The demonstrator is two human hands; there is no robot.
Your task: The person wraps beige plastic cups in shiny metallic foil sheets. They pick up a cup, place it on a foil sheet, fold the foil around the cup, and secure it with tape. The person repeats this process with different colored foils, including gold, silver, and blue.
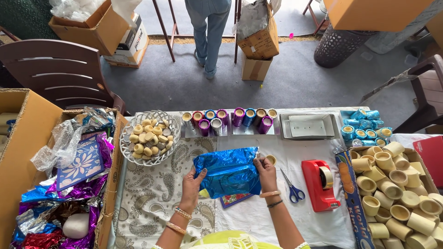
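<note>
Head view: two hands hold up shiny blue foil

Both hands grip one crinkly sheet of blue foil [228, 171] above the table [258, 216]. The foil is thin, shiny and full of little folds. The left hand [192, 183] pinches the lower left edge, with the thumb on top and the fingers curled under. The right hand [266, 173] pinches the right edge, and its fingers are bent close together. Both wrists wear bangles, and both arms reach up from the bottom of the view.

Just past the right hand lies a small round cream cup [272, 159]. To the right of that hand rest blue-handled scissors [292, 186], and next to them sits a chunky red tape holder [319, 184]. Further right is a cardboard box [351, 193] packed with smooth cream cups [396, 189], all short and round.

Under the foil peeks a flat patterned card [234, 199]. Left of the left hand, the cloth has a curly leaf pattern [152, 193]. Up and left of that hand is a see-through bowl [127, 150] of pale round discs [148, 137]. Beyond both hands stands a row of cups wrapped in purple, blue and silver foil [230, 119]. Far left, a box [27, 138] holds crumpled foil scraps [60, 207]
</note>
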